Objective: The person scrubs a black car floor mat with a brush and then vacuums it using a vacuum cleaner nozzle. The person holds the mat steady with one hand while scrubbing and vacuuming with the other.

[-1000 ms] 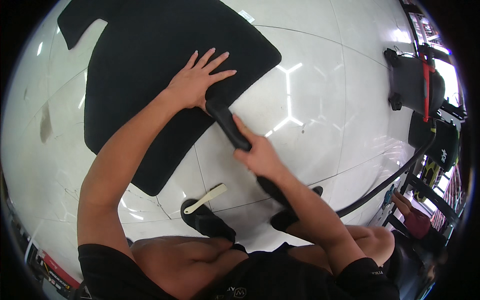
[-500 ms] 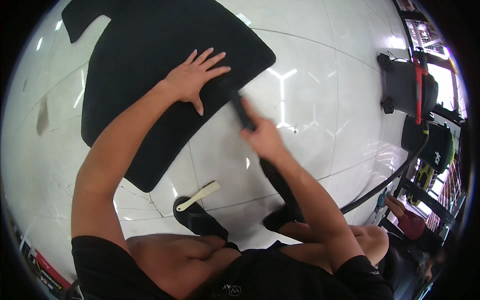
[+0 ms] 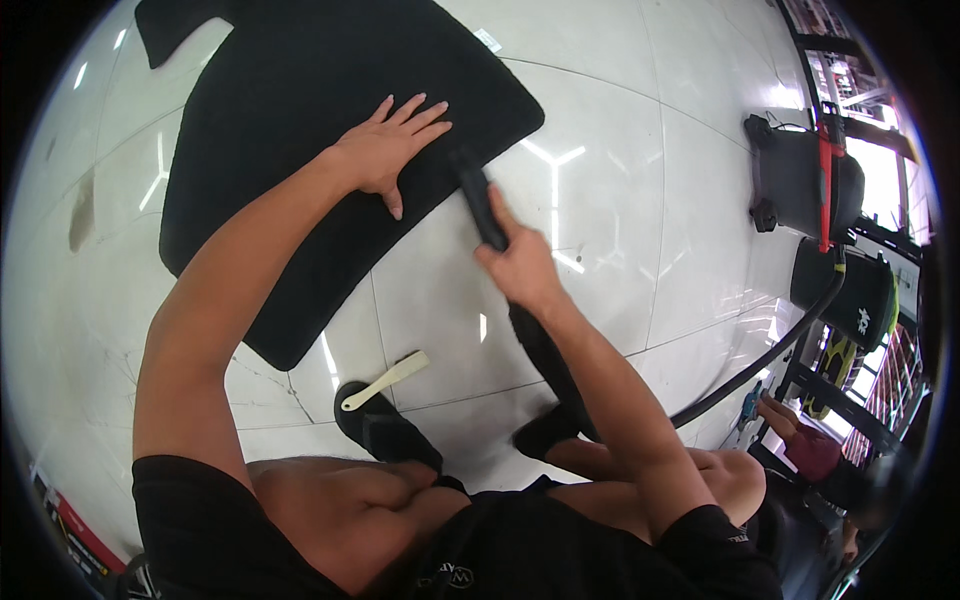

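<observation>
- The left hand (image 3: 385,155) is laid open on the black mat (image 3: 290,110), palm down, its fingers spread toward the upper right and its thumb pointed down the frame.
- The right hand (image 3: 525,265), just right of the frame's centre, is closed around a black nozzle (image 3: 482,205).
- The nozzle is slanted toward the upper left, and its blurred tip is seen over the right part of the mat; whether the mat is pressed by it cannot be told.
- The upper left and upper middle of the frame are taken up by the mat, which is spread on the pale tiled floor (image 3: 600,110) and cut off by the top edge.
- A black hose (image 3: 770,355) is seen below the right hand, is hidden in part by the right forearm, and is shown again curving up toward the right side.
- A black machine (image 3: 800,180) with a red bar (image 3: 826,190) is placed at the upper right.
- A cream tool (image 3: 385,380) is seen below the mat, its narrow end overlapping the toe of the left shoe (image 3: 390,430).
- A small white label (image 3: 488,40) is seen beside the mat's edge, near the top.
- Another person (image 3: 815,455) is partly shown at the lower right.
</observation>
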Motion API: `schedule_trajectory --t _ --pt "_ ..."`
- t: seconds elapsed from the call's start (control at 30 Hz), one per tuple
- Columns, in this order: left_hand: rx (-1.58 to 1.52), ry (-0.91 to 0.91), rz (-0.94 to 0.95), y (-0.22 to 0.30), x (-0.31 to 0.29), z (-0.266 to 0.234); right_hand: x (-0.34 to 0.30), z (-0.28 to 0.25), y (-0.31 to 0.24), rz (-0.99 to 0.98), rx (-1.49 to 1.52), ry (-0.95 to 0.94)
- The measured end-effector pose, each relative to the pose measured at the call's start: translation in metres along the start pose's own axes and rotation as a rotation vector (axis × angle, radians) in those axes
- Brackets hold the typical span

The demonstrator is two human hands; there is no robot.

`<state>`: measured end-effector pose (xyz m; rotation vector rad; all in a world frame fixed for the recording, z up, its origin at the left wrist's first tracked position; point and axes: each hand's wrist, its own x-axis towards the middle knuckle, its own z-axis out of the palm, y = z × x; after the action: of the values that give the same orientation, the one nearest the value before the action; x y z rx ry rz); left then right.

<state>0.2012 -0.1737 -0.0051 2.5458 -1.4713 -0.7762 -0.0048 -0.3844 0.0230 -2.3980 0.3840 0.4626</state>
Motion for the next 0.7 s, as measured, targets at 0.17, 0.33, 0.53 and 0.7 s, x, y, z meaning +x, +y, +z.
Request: schedule_trajectory --t 0.17,0.33,0.53,0.7 --pt "0.017 -0.026 -0.020 -0.002 -0.007 0.001 -0.004 -0.020 0.006 0.106 0.132 -0.122" --pt "0.064 -0.091 -0.065 0.002 -0.014 -0.004 -0.027 -0.003 -0.002 -0.085 -0.001 -0.230" --pt "0.069 -0.103 -0.075 0.009 -0.014 -0.011 0.018 -0.074 0.041 0.256 0.507 0.167" --pt "0.052 -0.095 -0.079 0.013 -0.017 -0.008 0.028 -0.054 0.026 0.244 0.231 0.034"
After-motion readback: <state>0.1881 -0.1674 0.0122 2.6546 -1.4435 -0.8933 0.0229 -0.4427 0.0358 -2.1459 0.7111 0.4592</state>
